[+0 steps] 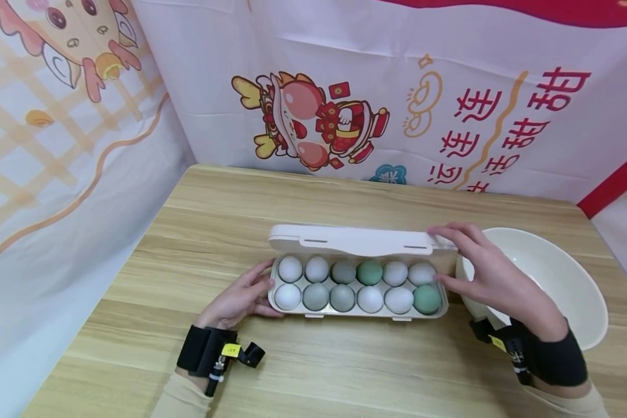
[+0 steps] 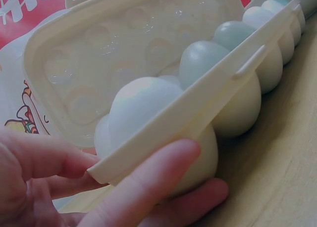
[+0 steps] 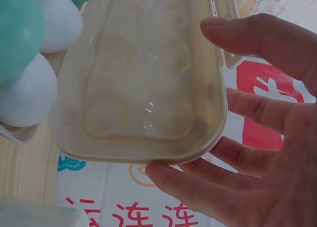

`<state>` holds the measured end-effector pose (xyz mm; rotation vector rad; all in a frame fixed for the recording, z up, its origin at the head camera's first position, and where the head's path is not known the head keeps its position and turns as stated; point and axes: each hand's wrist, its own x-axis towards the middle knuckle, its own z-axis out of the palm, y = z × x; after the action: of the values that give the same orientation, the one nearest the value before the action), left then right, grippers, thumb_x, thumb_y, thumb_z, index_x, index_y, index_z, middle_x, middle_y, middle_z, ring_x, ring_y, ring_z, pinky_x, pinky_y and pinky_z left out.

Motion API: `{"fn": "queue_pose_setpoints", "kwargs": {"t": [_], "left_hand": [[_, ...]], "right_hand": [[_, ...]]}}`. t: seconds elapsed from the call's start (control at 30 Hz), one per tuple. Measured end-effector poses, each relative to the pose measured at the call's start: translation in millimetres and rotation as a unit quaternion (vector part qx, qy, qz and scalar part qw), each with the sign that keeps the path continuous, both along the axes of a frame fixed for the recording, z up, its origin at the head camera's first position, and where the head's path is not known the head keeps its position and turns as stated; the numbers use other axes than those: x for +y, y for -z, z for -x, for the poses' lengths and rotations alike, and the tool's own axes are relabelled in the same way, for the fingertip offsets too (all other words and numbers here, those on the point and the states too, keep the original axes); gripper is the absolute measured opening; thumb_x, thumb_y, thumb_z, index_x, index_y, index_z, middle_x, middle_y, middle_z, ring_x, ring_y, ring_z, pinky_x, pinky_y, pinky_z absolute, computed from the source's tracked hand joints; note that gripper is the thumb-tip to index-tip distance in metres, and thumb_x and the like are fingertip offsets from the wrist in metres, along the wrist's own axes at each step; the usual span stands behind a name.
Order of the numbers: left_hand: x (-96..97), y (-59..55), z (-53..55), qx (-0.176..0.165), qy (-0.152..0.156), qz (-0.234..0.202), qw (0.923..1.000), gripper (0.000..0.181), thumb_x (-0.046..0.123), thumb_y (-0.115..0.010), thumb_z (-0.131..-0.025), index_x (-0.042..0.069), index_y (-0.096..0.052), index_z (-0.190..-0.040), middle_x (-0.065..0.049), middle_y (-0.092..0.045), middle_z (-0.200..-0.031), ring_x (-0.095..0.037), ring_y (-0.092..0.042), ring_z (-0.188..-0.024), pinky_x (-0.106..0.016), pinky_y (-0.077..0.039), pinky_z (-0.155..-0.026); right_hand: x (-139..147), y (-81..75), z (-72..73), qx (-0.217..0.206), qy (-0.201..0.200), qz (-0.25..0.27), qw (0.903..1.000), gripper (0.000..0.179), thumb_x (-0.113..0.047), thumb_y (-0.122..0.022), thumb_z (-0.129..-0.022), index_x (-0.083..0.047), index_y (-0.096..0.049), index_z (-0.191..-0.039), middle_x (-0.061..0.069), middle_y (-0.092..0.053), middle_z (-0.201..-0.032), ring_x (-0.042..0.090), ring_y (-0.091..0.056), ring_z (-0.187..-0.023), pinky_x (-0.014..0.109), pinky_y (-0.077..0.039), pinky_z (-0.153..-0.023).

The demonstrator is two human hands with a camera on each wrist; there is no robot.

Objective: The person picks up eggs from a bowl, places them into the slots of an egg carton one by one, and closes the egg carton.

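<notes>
A long pale egg carton (image 1: 355, 315) stands on the table with its hinged lid (image 1: 363, 237) partly raised. Two rows of eggs (image 1: 370, 298), white, grey-green and green, fill its cups. At the carton's left end, my left hand (image 1: 242, 299) grips the tray, thumb and fingers around the rim and beside an end egg (image 2: 143, 108). My right hand (image 1: 480, 270) is at the opposite end, touching the lid with extended, spread fingers. In the right wrist view, fingertips lie along the edge of the lid (image 3: 143, 78), whose moulded inner side shows.
A large white bowl (image 1: 580, 284) stands to the right, partly behind my right forearm. Wood-grain tabletop (image 1: 319, 371) extends in front of the carton. A printed cloth (image 1: 209, 69) hangs along the back, and another cloth (image 1: 47, 174) along the left side.
</notes>
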<state>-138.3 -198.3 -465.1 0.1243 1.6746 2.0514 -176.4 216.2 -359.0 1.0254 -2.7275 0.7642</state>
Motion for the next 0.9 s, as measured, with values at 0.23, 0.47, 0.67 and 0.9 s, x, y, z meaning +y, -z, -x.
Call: {"fn": "queue_pose_setpoints", "kwargs": {"t": [0.23, 0.47, 0.67, 0.9], "left_hand": [[3.7, -2.2, 0.3, -0.006, -0.033, 0.013, 0.9994, 0.056, 0.004, -0.034, -0.099, 0.005, -0.004, -0.146, -0.035, -0.031, -0.126, -0.042, -0.060, -0.091, -0.043, -0.056, -0.076], [8.0, -3.0, 2.5, 0.002, -0.071, 0.030, 0.9970, 0.050, 0.004, -0.032, -0.099, 0.004, -0.012, -0.144, -0.025, -0.036, -0.114, -0.036, -0.062, -0.086, -0.041, -0.056, -0.074], [10.0, -0.5, 2.9, 0.008, -0.078, 0.023, 0.9966, 0.045, 0.005, -0.034, -0.099, 0.004, -0.020, -0.142, -0.030, -0.034, -0.122, -0.037, -0.062, -0.087, -0.042, -0.056, -0.074], [7.9, 2.2, 1.3, 0.013, -0.078, 0.022, 0.9967, 0.046, 0.015, -0.039, -0.100, 0.009, -0.023, -0.142, -0.030, -0.034, -0.125, -0.039, -0.061, -0.090, -0.044, -0.055, -0.077]], "right_hand": [[-1.8, 4.7, 2.0, -0.009, -0.004, -0.016, 0.9998, 0.076, -0.012, -0.080, -0.068, -0.012, -0.043, -0.134, 0.016, -0.044, -0.120, 0.027, -0.045, -0.101, 0.047, -0.053, -0.072], [-4.1, 6.7, 0.2, -0.006, -0.011, -0.034, 0.9994, 0.063, -0.014, -0.080, -0.068, -0.010, -0.052, -0.125, 0.013, -0.044, -0.114, 0.022, -0.046, -0.091, 0.033, -0.053, -0.062], [-7.9, 8.5, -7.8, -0.010, -0.004, -0.050, 0.9987, 0.057, -0.015, -0.080, -0.068, -0.009, -0.055, -0.119, 0.013, -0.045, -0.110, 0.022, -0.047, -0.087, 0.036, -0.052, -0.065], [-14.2, 8.6, -19.3, 0.026, -0.005, -0.073, 0.9970, 0.051, -0.014, -0.080, -0.067, -0.008, -0.061, -0.113, 0.014, -0.050, -0.104, 0.018, -0.048, -0.076, 0.031, -0.048, -0.057]]}}
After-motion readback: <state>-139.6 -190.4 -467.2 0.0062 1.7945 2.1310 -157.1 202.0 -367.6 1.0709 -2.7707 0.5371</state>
